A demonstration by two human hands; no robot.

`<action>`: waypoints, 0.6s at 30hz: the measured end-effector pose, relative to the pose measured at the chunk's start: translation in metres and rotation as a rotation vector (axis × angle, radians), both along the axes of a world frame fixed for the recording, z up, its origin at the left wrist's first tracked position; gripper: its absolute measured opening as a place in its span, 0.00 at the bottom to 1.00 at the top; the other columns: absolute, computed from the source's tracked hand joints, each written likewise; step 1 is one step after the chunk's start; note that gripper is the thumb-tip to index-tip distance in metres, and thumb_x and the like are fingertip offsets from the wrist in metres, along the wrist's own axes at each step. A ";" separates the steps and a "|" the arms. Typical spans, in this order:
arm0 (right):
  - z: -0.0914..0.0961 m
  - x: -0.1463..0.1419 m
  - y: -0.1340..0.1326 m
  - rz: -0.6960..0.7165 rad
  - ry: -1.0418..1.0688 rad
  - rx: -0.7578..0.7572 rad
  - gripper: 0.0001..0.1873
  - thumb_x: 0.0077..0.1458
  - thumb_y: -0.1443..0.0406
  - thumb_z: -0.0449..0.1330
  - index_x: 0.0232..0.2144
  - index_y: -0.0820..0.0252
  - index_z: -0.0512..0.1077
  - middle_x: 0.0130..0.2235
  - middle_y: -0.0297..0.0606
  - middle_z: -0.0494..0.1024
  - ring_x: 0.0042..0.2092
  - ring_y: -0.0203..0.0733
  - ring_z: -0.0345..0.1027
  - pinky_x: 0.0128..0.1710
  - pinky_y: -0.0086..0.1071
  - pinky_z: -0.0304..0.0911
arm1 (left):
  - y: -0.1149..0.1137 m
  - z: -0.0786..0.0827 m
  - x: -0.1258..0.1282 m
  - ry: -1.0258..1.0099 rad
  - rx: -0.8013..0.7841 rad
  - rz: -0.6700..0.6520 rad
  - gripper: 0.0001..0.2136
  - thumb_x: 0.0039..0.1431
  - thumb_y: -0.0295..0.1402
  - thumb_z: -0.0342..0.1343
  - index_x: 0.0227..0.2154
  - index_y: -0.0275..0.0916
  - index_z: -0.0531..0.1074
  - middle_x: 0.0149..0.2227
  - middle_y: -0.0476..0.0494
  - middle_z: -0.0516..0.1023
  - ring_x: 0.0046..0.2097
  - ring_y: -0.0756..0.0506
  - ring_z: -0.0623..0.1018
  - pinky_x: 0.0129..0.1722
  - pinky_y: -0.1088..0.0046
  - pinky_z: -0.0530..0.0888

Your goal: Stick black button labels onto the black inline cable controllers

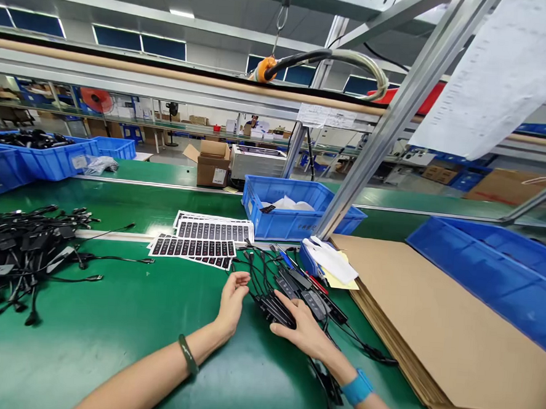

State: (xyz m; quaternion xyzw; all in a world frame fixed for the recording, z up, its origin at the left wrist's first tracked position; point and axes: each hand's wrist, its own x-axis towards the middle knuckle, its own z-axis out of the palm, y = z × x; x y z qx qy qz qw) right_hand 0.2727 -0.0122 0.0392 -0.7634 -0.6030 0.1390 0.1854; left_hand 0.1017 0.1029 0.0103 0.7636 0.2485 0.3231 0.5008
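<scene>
My right hand (pixel 300 326) lies over a bundle of black cable adapters (pixel 273 308), its thumb and fingers around their flat bodies. Just left of that bundle is my left hand (pixel 233 301). Its fingers are loosely bent, the thumb a little apart, and nothing shows in them. Thin black cables (pixel 255 266) run away from the bundle toward the back. More grey-black adapters (pixel 313 302) lie in a heap right of the bundle, partly behind my right hand. Behind my left hand are sheets of black labels (pixel 194 247).
A big pile of black cables (pixel 24 257) covers the left of the green bench (pixel 135 338). At the back stands a blue bin (pixel 294 227) with white material inside. Stacked cardboard sheets (pixel 442 313) fill the right, beneath a blue crate (pixel 491 273). A metal post (pixel 373 143) rises behind the adapters.
</scene>
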 end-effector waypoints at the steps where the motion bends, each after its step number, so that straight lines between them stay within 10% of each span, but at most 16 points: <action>1: -0.001 -0.002 0.001 0.007 -0.020 0.004 0.44 0.45 0.55 0.65 0.64 0.52 0.60 0.52 0.49 0.67 0.58 0.59 0.58 0.54 0.48 0.56 | -0.001 0.001 -0.004 0.033 0.022 -0.027 0.34 0.52 0.26 0.45 0.64 0.41 0.51 0.65 0.35 0.59 0.67 0.36 0.57 0.64 0.46 0.53; 4: -0.007 -0.012 -0.002 0.007 -0.087 0.022 0.51 0.41 0.56 0.67 0.66 0.57 0.55 0.58 0.56 0.63 0.61 0.66 0.51 0.55 0.55 0.51 | -0.001 0.007 -0.011 0.142 0.095 -0.180 0.40 0.40 0.26 0.54 0.62 0.39 0.57 0.67 0.34 0.56 0.68 0.33 0.54 0.66 0.47 0.45; 10: -0.031 -0.023 -0.015 -0.017 -0.194 0.036 0.56 0.45 0.51 0.64 0.68 0.65 0.43 0.65 0.61 0.51 0.65 0.65 0.46 0.58 0.54 0.49 | 0.016 0.025 0.004 0.474 0.434 -0.597 0.53 0.42 0.33 0.56 0.67 0.25 0.29 0.69 0.23 0.28 0.69 0.30 0.33 0.66 0.44 0.38; 18: -0.042 -0.039 -0.004 -0.105 -0.291 0.142 0.50 0.45 0.58 0.61 0.66 0.67 0.46 0.62 0.63 0.59 0.62 0.70 0.51 0.56 0.57 0.50 | 0.023 0.023 0.028 0.320 0.138 -0.640 0.47 0.55 0.43 0.52 0.68 0.37 0.27 0.71 0.33 0.31 0.69 0.33 0.37 0.66 0.45 0.40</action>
